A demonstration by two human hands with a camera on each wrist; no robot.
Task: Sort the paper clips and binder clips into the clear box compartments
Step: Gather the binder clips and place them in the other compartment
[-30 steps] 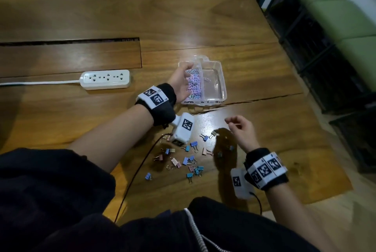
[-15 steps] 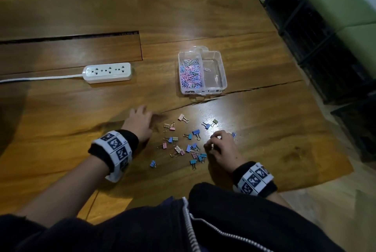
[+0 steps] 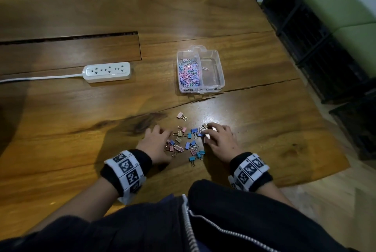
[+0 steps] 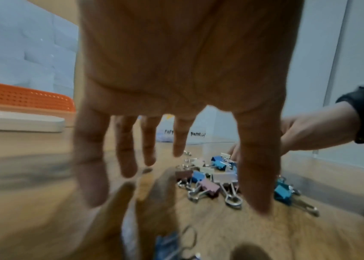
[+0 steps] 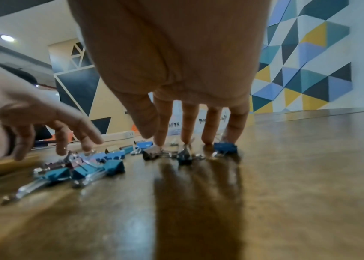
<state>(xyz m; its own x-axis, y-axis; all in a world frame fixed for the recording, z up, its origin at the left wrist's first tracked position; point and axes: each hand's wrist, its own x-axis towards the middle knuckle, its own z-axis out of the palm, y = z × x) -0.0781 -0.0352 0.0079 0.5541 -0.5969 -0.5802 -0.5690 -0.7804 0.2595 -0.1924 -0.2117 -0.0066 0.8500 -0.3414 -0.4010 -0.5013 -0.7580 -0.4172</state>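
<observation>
The clear box (image 3: 220,80) stands beyond my hands. Its left compartment is full of coloured paper clips (image 3: 189,72); the right one holds a single clip. Several pink, blue and gold binder clips (image 3: 186,141) lie scattered between my hands. My left hand (image 3: 162,132) is at the pile's left edge, and the left wrist view shows its fingers (image 4: 127,158) spread straight just above the wood, with the clips (image 4: 207,179) beside the thumb. My right hand (image 3: 209,132) is at the pile's right edge; its straight fingertips (image 5: 207,139) touch a blue clip (image 5: 225,147) and darker ones (image 5: 152,154).
A white power strip (image 3: 106,72) with its cord lies to the left of the box. A long crack (image 3: 254,86) runs across the wooden table in front of the box. The table's right edge drops off near black crates (image 3: 325,58). An orange basket (image 4: 21,98) stands far back.
My left hand left the box, came down onto the table and moved right to the clip pile. My right hand dropped from above the clips onto them.
</observation>
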